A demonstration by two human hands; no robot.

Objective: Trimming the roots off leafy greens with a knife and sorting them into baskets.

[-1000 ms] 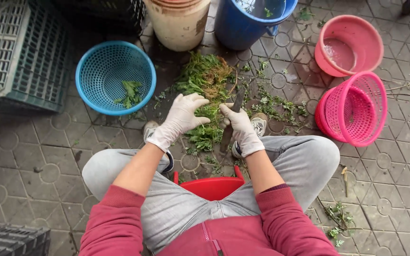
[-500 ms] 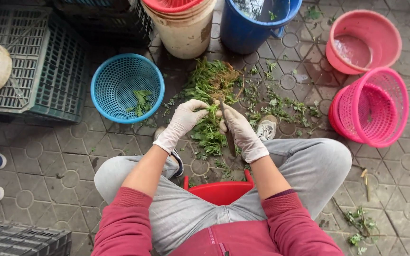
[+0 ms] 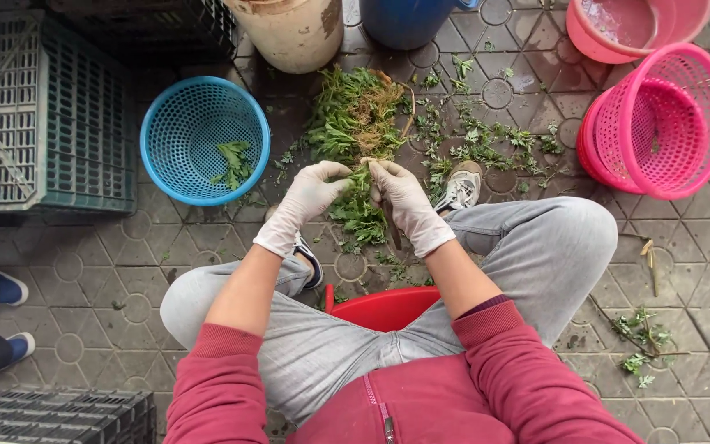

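Note:
Both my hands wear white gloves and meet over a sprig of green leafy herbs between my knees. My left hand pinches the sprig's left side. My right hand grips its right side, with a dark stalk or blade pointing down from that fist. A pile of green herbs with brownish roots lies on the paved ground just beyond my hands. Loose trimmed leaves lie under them. A blue perforated basket with a few leaves inside stands to the left.
A pink basket stands right, a pink tub behind it. A beige bucket and blue bucket stand ahead. Grey crates are left. Another person's blue shoes show at the left edge. I sit on a red stool.
My hands have come together and lifted a sprig off the pile; the view has shifted down and right, with the crates and another person's shoes coming in at the left.

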